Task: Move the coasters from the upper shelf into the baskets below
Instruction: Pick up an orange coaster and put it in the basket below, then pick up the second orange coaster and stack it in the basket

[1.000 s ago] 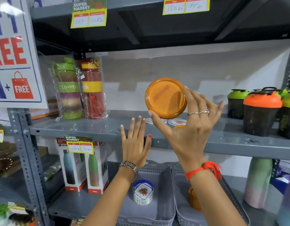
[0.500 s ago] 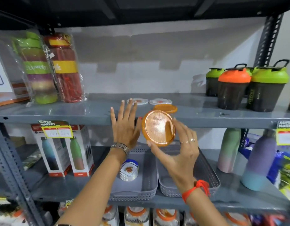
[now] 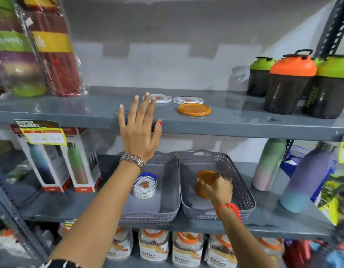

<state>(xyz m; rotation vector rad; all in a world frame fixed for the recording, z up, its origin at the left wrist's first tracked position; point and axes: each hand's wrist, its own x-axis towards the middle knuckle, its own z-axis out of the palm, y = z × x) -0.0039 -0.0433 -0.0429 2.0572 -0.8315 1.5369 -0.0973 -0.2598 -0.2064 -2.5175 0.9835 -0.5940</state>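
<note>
My right hand (image 3: 217, 190) is down inside the right grey basket (image 3: 242, 192), closed around an orange round coaster (image 3: 206, 177) that sits on top of other orange coasters. My left hand (image 3: 138, 130) rests open and flat against the front edge of the upper shelf (image 3: 244, 126). On that shelf lie one orange coaster (image 3: 194, 109) and two white printed coasters (image 3: 159, 98) (image 3: 187, 99) behind it. The left grey basket (image 3: 165, 206) holds a stack of white square-ish printed coasters (image 3: 145, 187).
Wrapped bottles (image 3: 37, 51) stand at the upper shelf's left, shaker cups (image 3: 289, 82) at its right. Boxed bottles (image 3: 59, 161) sit left of the baskets, pastel bottles (image 3: 268, 163) to the right. Jars fill the shelf underneath.
My right hand has carried the orange coaster from in front of the upper shelf down into the right basket. The view has tilted downward. My left hand stays at the shelf edge.
</note>
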